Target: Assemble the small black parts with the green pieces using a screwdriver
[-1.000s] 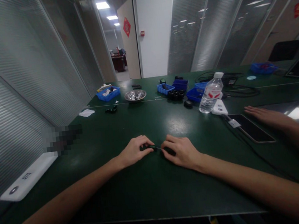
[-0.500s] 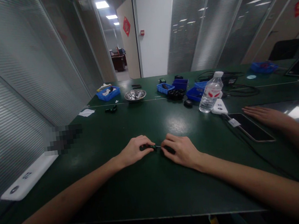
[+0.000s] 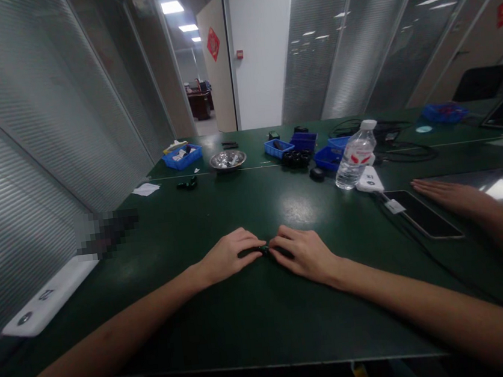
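A small dark part with a greenish glint (image 3: 264, 249) is pinched between the thumb and fingers of my left hand (image 3: 230, 255), low over the green table (image 3: 230, 318). My right hand (image 3: 304, 252) is closed, its fingertips meeting the same part from the right. Whatever lies inside the right hand's grip is hidden by the fingers. The fingertips of both hands almost touch.
Beyond my hands are a metal bowl (image 3: 229, 168), a blue tray (image 3: 184, 166) and a small black part (image 3: 187, 184). To the right stand a water bottle (image 3: 357, 155), a phone (image 3: 424, 214) and another person's hand (image 3: 449, 195). A white device (image 3: 49, 302) lies left.
My left hand has shifted slightly right, and the gap between the hands has narrowed. The thin pale shaft that showed between them is now hidden.
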A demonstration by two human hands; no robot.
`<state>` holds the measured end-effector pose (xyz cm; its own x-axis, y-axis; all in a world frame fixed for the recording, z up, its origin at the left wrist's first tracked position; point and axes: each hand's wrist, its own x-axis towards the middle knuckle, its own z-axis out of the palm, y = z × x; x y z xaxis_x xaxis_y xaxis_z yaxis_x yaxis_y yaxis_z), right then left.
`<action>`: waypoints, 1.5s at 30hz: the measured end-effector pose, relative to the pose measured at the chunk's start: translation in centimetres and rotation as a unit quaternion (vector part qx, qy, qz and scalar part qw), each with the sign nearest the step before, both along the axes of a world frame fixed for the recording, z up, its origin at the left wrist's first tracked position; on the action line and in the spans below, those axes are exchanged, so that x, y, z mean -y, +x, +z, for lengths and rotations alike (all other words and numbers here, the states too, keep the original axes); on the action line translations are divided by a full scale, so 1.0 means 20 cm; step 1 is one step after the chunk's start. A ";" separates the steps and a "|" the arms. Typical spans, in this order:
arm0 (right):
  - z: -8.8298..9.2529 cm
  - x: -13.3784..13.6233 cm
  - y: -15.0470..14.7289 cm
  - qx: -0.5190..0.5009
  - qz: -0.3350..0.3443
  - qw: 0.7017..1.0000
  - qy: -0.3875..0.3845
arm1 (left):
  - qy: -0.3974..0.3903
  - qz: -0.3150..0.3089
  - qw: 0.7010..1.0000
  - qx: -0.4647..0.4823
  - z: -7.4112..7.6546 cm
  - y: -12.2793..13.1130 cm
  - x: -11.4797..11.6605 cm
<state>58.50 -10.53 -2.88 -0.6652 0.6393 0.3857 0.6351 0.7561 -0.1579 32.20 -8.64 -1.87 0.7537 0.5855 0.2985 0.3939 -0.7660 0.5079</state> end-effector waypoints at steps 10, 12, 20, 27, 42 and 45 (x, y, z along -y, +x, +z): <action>0.00 -0.01 0.00 -0.008 0.002 1.000 -0.005 | 0.021 0.013 1.000 0.009 0.00 0.00 0.00; 0.00 -0.01 0.01 -0.008 0.008 1.000 -0.004 | 0.019 0.018 1.000 0.013 -0.01 0.00 0.00; -0.01 -0.01 0.01 -0.022 0.033 0.999 -0.002 | -0.004 0.024 1.000 0.017 -0.02 0.00 -0.01; -0.01 -0.01 0.00 -0.018 0.033 0.999 0.006 | -0.002 0.015 1.000 0.011 -0.01 0.00 -0.01; 0.01 -0.02 0.00 -0.034 -0.057 0.997 -0.041 | -0.008 0.096 0.995 -0.005 -0.04 -0.01 -0.01; 0.02 -0.02 0.00 -0.028 -0.053 0.997 -0.044 | -0.009 0.106 0.994 -0.011 -0.04 -0.01 -0.01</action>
